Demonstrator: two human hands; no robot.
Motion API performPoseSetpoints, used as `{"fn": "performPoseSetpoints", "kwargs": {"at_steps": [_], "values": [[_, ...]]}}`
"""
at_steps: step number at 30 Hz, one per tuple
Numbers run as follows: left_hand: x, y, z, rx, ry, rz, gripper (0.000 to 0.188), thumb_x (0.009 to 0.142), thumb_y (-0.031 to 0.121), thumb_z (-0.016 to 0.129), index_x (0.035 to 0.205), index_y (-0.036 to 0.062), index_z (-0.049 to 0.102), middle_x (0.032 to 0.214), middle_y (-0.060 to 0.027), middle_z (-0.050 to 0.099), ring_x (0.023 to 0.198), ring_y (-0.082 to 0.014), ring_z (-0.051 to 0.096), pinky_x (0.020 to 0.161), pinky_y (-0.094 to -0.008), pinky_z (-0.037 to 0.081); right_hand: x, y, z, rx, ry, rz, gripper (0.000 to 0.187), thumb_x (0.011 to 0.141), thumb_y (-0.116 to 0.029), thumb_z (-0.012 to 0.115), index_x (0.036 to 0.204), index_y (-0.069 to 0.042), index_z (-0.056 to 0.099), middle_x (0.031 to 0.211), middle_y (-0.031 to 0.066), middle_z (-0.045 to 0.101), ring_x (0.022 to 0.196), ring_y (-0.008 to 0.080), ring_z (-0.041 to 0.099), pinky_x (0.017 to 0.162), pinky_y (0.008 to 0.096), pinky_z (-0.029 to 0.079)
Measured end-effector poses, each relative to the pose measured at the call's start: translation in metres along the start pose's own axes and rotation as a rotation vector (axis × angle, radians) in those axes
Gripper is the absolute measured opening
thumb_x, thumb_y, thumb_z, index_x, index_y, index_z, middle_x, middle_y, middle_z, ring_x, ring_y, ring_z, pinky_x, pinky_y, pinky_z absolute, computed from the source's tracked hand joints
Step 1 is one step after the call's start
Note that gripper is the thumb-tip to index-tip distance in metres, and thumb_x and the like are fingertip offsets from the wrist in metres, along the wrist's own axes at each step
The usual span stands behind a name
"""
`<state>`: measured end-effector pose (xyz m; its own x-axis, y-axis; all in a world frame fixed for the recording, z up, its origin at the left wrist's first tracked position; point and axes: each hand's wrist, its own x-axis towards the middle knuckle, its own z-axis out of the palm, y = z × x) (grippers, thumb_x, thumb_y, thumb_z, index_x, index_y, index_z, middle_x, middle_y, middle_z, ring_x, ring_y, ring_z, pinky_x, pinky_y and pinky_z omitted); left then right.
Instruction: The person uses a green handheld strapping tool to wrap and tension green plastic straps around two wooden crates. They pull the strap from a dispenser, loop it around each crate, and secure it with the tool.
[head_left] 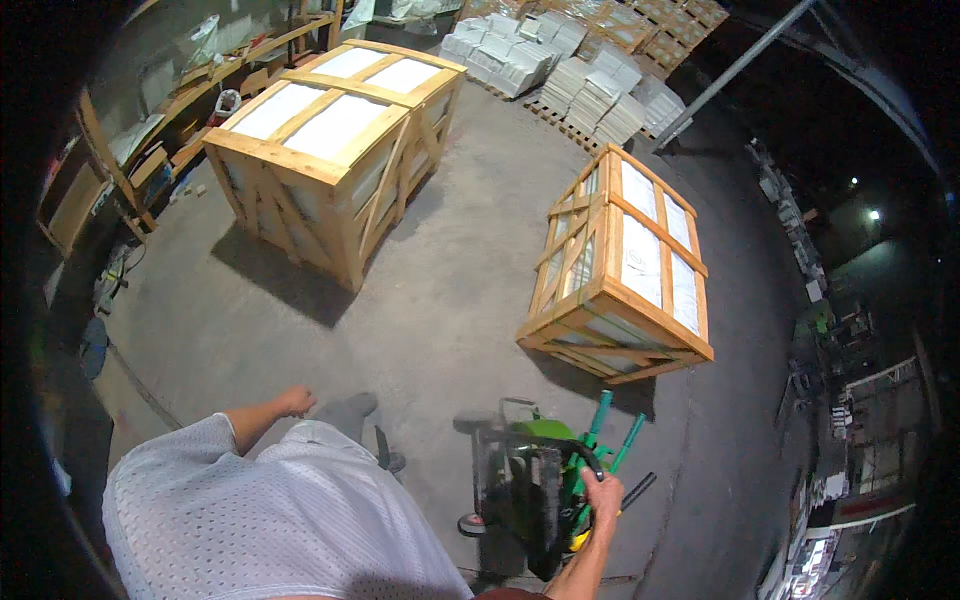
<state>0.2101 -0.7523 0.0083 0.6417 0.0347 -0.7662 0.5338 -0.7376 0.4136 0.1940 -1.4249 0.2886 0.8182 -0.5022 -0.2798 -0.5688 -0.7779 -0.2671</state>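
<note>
The two hands are well apart: the person's bare right hand point(602, 493) is wrapped around the curved black handle point(585, 455) of a green-and-black wheeled machine point(543, 490), while the bare left hand point(297, 401) hangs out at the left, apart from the machine — whether its fingers are fully closed I cannot tell. The machine stands at the near right on the grey concrete floor point(455, 270), with a small dark-tyred wheel point(472, 524) on its left side and bright green tubes point(598, 420) sticking out toward the far side. Just beyond it, on the right, sits a pale wooden slatted crate point(610, 290) with white sheeting on top; farther left is a larger pale wooden crate point(335, 183) with white panels between its top boards — the two crates well apart. At the far end, stacks of whitish flat slabs point(592, 102) rest on wooden pallets, and wooden shelving point(118, 160) lines the left side
</note>
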Motion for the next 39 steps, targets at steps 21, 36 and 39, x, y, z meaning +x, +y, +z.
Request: {"fn": "performPoseSetpoints", "kwargs": {"at_steps": [21, 36, 39], "values": [[0.126, 0.002, -0.108, 0.331, -0.242, 0.142, 0.04, 0.086, 0.032, 0.049, 0.074, -0.0028, 0.065, 0.062, -0.0175, 0.063, 0.054, -0.0263, 0.063, 0.051, -0.0393, 0.051, -0.318, -0.167, 0.229, -0.192, -0.623, 0.03, 0.041, 0.078, -0.041, 0.066, 0.11, -0.015, 0.063, 0.097, 0.0181, 0.067, 0.091, 0.0394, 0.063, 0.078, 0.048, 0.051], [0.115, 0.034, -0.094, 0.369, -0.305, 0.233, 0.036, 0.09, 0.029, 0.047, 0.094, -0.0045, 0.06, 0.078, -0.0146, 0.065, 0.059, -0.0228, 0.064, 0.054, -0.0363, 0.051, -0.36, -0.134, 0.152, -0.149, -0.237, -0.11, 0.032, 0.057, -0.026, 0.077, 0.078, -0.007, 0.064, 0.075, 0.015, 0.063, 0.081, 0.0354, 0.062, 0.071, 0.0464, 0.048], [0.09, 0.026, -0.077, 0.462, -0.323, 0.295, 0.036, 0.091, 0.029, 0.047, 0.097, -0.0044, 0.06, 0.08, -0.015, 0.066, 0.063, -0.0236, 0.065, 0.06, -0.0379, 0.051, -0.355, -0.133, 0.149, -0.033, -0.038, -0.253, 0.026, 0.057, -0.013, 0.076, 0.078, -0.006, 0.063, 0.073, 0.0163, 0.061, 0.073, 0.0373, 0.061, 0.065, 0.0462, 0.048]]}}
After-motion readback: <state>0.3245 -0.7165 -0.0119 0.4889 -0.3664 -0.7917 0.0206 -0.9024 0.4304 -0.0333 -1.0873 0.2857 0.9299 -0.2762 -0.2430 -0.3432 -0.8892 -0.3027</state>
